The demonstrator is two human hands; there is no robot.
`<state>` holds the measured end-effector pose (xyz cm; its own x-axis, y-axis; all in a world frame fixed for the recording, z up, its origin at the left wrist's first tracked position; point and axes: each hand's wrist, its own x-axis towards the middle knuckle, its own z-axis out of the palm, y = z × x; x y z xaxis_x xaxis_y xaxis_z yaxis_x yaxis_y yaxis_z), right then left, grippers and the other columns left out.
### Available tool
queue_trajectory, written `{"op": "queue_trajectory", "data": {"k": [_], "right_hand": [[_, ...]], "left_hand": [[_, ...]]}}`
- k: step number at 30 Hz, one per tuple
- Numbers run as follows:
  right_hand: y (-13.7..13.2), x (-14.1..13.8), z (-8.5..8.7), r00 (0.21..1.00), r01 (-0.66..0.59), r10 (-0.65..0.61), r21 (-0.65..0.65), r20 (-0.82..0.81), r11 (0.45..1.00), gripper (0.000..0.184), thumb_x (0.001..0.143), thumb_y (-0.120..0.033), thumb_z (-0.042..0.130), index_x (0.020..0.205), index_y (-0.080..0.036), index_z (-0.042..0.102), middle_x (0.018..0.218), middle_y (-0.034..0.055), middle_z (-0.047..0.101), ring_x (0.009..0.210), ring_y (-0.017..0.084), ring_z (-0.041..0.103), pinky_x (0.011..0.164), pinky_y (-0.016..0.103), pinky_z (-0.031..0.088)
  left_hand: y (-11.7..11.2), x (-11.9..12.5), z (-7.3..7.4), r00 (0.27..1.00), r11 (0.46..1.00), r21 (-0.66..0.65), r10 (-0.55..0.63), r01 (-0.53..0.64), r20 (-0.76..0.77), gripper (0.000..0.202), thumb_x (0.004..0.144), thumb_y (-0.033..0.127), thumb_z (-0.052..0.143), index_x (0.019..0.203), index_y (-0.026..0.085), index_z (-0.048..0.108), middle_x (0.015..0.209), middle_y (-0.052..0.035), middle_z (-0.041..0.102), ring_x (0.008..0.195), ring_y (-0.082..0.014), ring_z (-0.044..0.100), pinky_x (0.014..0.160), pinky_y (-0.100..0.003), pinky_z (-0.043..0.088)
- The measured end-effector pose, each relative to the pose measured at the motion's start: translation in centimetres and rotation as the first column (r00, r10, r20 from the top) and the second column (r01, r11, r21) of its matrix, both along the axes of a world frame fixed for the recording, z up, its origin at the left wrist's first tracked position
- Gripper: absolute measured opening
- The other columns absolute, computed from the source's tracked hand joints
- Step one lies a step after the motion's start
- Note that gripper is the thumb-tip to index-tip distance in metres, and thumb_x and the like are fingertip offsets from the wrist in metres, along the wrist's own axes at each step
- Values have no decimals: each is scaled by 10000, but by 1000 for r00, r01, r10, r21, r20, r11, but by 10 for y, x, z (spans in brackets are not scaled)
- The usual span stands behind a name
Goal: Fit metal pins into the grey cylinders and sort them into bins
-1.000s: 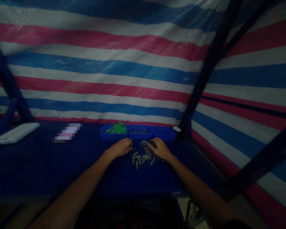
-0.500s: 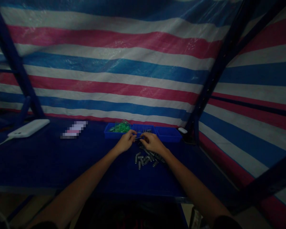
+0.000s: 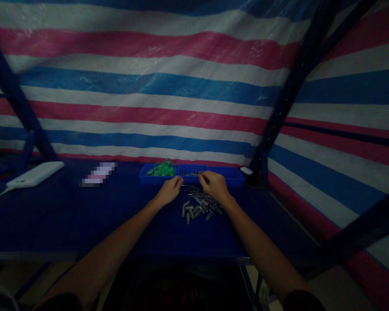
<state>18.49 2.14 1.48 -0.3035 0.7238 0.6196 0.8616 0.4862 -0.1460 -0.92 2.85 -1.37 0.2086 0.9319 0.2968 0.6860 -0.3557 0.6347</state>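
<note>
The pins [image 3: 193, 192] lie in a loose heap on the counter [image 3: 110, 207], right of center in the lower half of the frame, between the left hand [image 3: 169, 190] and the right hand [image 3: 215, 185]. The cylinders [image 3: 188, 218] lie at the lower edge of the heap, nearer the bottom of the frame; several at the left are separate from the rest. The left hand is positioned left of the heap, thumb and fingers pinched together on one pin [image 3: 184, 185], whose end projects to the right toward the heap. The right hand is positioned above the right part of the heap in the frame, fingers bent, fingertips at the lower right of the middle tray [image 3: 192, 167]; whether it grasps a part cannot be determined. The middle tray contains small metal parts [image 3: 194, 173]. The left tray [image 3: 155, 182] contains green pieces [image 3: 164, 168]; the right tray [image 3: 236, 178] adjoins the middle tray. A white case [image 3: 246, 170] is located just beyond the right tray, and a white device [image 3: 35, 174] with a cable is at the left of the frame. Relative to the frame half a second earlier, the hands have separated: the fingertips then nearly met above the heap, and now a clear gap exposes more of the pins. The cylinders retain their arrangement.
</note>
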Motion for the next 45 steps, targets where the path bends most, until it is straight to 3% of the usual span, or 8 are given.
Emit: {"op": "queue_trajectory", "data": {"k": [5, 10, 16, 23, 33, 37, 40, 45], "right_hand": [[13, 31, 2, 914, 370, -375, -61, -153, 927, 323, 844, -388, 438, 1038, -163, 565, 753, 71, 654, 665, 182, 589, 585, 252, 347], [1, 16, -10, 978, 161, -176, -130, -115, 978, 281, 850, -359, 434, 1035, -191, 563, 709, 32, 646, 637, 158, 588, 590, 241, 361], [-15, -16, -18, 994, -112, 109, -164, -29, 980, 305, 827, -307, 494, 1115, -212, 525, 820, 33, 644, 701, 143, 585, 631, 234, 385], [-14, -16, -20, 990, -140, 135, -133, -48, 981, 305, 825, -301, 504, 1113, -206, 535, 909, 50, 639, 778, 154, 588, 677, 246, 415], [-12, -14, -19, 978, -199, 203, 73, -49, 977, 220, 881, -305, 405, 889, -204, 601, 802, 41, 631, 754, 144, 579, 705, 235, 402], [4, 10, -9, 980, 111, -86, 138, -177, 984, 290, 893, -334, 350, 899, -182, 597, 822, 63, 625, 758, 170, 559, 705, 271, 391], [18, 30, -7, 887, 420, -371, 147, -275, 896, 352, 845, -365, 422, 1054, -112, 550, 950, 135, 586, 881, 242, 508, 752, 338, 381], [15, 24, -14, 876, 461, -426, 135, -225, 877, 445, 797, -396, 486, 1128, -99, 509, 1040, 165, 519, 978, 293, 421, 787, 404, 365]], "left_hand": [[-5, 1, -2, 879, 990, 4, 129, -143, -459, 263, 816, 358, 435, 1002, 213, 550, 889, -125, 656, 809, -272, 622, 699, -370, 437], [-9, 5, 0, 849, 988, -10, 127, -153, -513, 235, 824, 286, 373, 940, 175, 546, 890, -167, 653, 814, -311, 629, 685, -402, 441], [-5, -3, 5, 948, 998, -15, 48, -56, -314, 211, 837, 293, 357, 891, 195, 536, 840, -105, 660, 793, -251, 628, 670, -317, 418], [-4, 1, 13, 998, 993, 99, 60, -56, -30, 250, 867, 338, 323, 789, 186, 505, 676, -28, 589, 673, -180, 571, 598, -262, 377], [-10, 10, 13, 998, 991, 126, -51, 45, 44, 374, 866, 408, 268, 651, 181, 474, 574, 22, 497, 582, -127, 483, 557, -230, 342], [-13, 10, 11, 977, 996, 47, 86, -78, -196, 359, 838, 472, 346, 763, 200, 568, 649, -12, 600, 632, -164, 565, 581, -244, 375], [-13, 13, 8, 912, 987, 38, 158, -155, -378, 344, 784, 522, 432, 869, 234, 601, 780, -47, 656, 740, -221, 613, 631, -285, 413], [-9, 16, 6, 849, 988, -15, 125, -154, -513, 294, 771, 464, 467, 930, 266, 617, 920, -80, 668, 844, -280, 621, 687, -351, 445]]}}
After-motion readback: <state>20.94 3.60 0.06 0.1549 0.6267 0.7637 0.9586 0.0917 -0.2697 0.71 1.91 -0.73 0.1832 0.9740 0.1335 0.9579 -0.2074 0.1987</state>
